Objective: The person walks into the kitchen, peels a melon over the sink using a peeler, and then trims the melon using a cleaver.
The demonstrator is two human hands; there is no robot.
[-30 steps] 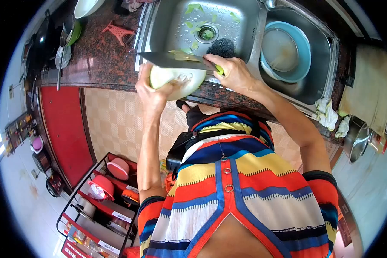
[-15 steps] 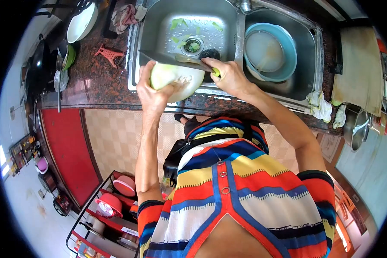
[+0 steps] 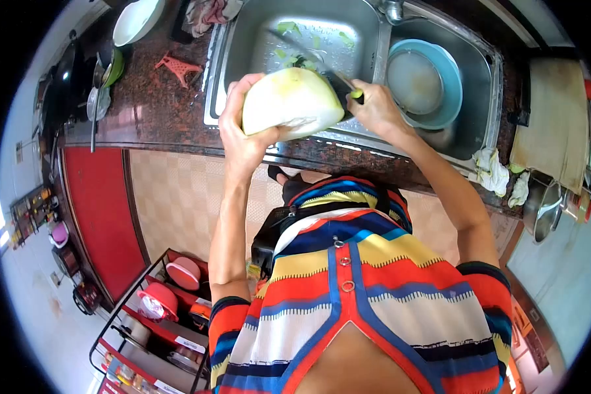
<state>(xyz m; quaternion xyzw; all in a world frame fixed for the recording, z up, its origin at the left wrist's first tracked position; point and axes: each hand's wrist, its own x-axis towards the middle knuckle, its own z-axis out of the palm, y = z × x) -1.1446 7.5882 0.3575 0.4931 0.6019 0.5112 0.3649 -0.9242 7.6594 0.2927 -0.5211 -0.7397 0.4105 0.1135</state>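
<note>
Green handle [image 3: 356, 94] in its curled fingers, the right hand [image 3: 377, 113] grips the knife [image 3: 333, 77] just beside the right end of the melon [image 3: 292, 102]. From there the blade runs away from the body and to the left, slanting past the melon's far side; whether its edge touches the flesh cannot be told. The left hand [image 3: 241, 126] grasps the melon's left end, fingers wrapped over the far edge and thumb along the near side, by the hollowed part. It is the nearer hand, in firm contact, while the melon lies to the left of the right hand.

Its long axis runs roughly side to side, from one hand towards the other, so the blade crosses that line at a slant. The melon is held above the near rim of the sink [image 3: 243, 43]. Beyond it, green scraps [image 3: 347, 41] lie in the left bowl. The blue basin [image 3: 454, 82] sits in the right bowl, past the right hand. The dark counter [image 3: 154, 121] stretches off to the left.
</note>
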